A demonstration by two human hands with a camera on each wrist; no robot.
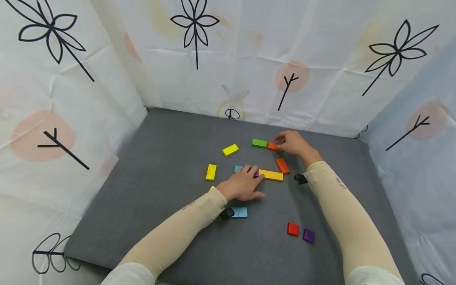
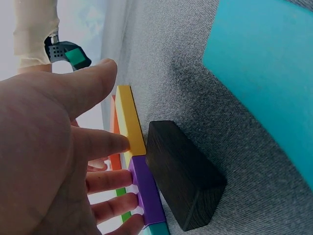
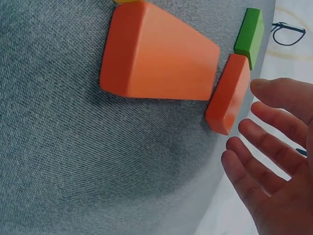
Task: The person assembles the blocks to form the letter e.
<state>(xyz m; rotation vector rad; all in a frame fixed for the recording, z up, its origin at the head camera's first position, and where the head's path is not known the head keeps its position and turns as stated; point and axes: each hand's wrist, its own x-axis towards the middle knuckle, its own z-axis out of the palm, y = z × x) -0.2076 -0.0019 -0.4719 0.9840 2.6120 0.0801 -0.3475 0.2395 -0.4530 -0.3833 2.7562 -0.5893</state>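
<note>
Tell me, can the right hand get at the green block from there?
Probably yes. An orange block lies between the right hand and the green block, but it looks low enough to reach over, and nothing covers the green one.

The grey fabric-covered table (image 1: 142, 190) carries coloured blocks (image 1: 270, 175), most around the head view's centre; a red block (image 1: 293, 229) and purple block (image 1: 309, 236) lie toward lower right.

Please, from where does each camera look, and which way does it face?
Head: worn on the head, facing forward and down at the grey table; left hand and right hand show.
Left wrist: on that wrist, facing the purple block; left hand and right sleeve show.
Right wrist: on that wrist, facing the orange blocks; the right hand shows.
Head and right wrist share the green block.
</note>
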